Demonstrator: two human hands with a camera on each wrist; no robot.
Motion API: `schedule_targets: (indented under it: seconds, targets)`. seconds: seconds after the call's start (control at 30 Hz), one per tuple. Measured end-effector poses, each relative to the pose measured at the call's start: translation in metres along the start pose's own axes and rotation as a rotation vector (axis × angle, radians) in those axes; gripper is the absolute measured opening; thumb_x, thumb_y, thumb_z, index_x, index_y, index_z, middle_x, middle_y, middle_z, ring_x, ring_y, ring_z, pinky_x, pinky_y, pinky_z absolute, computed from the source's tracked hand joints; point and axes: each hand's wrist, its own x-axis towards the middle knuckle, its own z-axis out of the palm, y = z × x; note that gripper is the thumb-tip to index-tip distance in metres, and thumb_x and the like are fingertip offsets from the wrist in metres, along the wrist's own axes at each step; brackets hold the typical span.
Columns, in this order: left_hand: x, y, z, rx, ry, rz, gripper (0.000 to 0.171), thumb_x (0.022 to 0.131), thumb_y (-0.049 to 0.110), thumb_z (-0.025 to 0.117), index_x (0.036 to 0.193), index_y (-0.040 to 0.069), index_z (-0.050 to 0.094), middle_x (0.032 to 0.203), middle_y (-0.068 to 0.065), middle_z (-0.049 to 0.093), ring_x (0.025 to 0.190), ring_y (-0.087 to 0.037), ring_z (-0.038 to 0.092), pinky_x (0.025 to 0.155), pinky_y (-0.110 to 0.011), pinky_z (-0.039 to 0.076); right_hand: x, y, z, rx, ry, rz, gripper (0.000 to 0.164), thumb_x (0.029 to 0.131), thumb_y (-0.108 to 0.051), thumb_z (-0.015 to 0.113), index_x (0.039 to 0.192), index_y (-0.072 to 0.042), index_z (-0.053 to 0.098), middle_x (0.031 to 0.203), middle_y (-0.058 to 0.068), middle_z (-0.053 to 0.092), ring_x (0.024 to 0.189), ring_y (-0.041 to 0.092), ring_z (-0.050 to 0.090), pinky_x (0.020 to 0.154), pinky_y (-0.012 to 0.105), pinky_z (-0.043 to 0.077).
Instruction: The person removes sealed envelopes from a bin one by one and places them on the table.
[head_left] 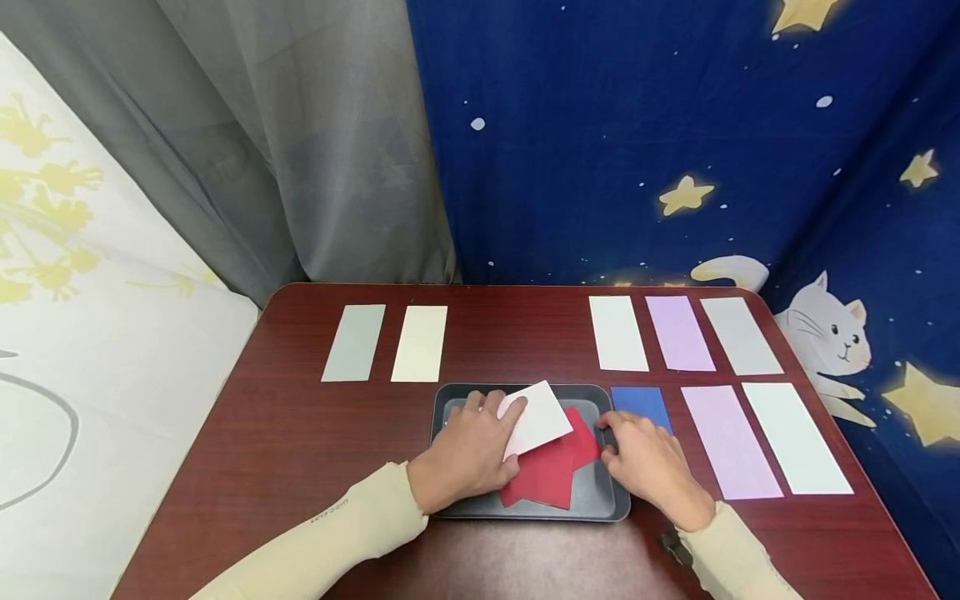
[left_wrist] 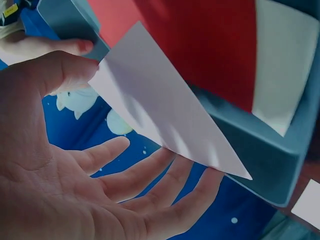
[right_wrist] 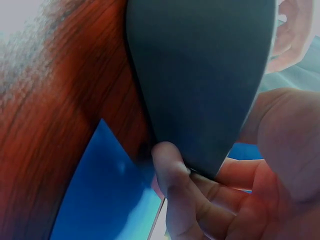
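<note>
My left hand [head_left: 468, 450] holds a pale pinkish-white paper card [head_left: 542, 417] above the left and middle of a dark grey tray [head_left: 611, 500]. In the left wrist view, the thumb meets one corner of the card [left_wrist: 145, 95] and the fingertips meet its lower edge. Red paper pieces [head_left: 540, 479] lie overlapping in the tray, beside a white paper piece [left_wrist: 285, 60] seen in the left wrist view. At the tray's right end, my right hand [head_left: 648, 462] grips the rim, its fingers curled against the outer wall [right_wrist: 200, 85] in the right wrist view.
A blue card [head_left: 641, 404] lies just right of the tray, partly behind the right hand. Lilac [head_left: 731, 442], white [head_left: 618, 333] and grey [head_left: 742, 336] cards lie farther right. Back left are a grey-green card [head_left: 354, 343] and a cream card [head_left: 420, 343]. Curtains hang behind the table.
</note>
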Motion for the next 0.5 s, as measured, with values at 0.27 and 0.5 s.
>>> schedule_targets:
  seconds: [0.27,0.5]
  targets:
    - [0.003,-0.022,-0.005,-0.017,0.059,-0.045,0.072,0.082,0.045,0.066,0.142,0.012,0.045,0.122,-0.013,0.054,0.099,-0.031,0.056,0.070,-0.044,0.053,0.000,-0.001,-0.001,0.002,0.001,-0.003,0.031,0.076,-0.011,0.072,0.107,-0.010,0.070,0.099,0.005,0.066,0.058,0.014,0.051,0.045,0.030,0.040]
    - [0.008,-0.044,-0.005,-0.033,0.081,-0.106,0.074,0.081,0.044,0.067,0.143,0.009,0.046,0.125,-0.017,0.055,0.099,-0.034,0.057,0.068,-0.045,0.054,0.000,-0.001,-0.001,-0.004,0.003,-0.005,0.031,0.076,-0.011,0.073,0.107,-0.010,0.070,0.100,0.005,0.066,0.060,0.015,0.053,0.045,0.030,0.041]
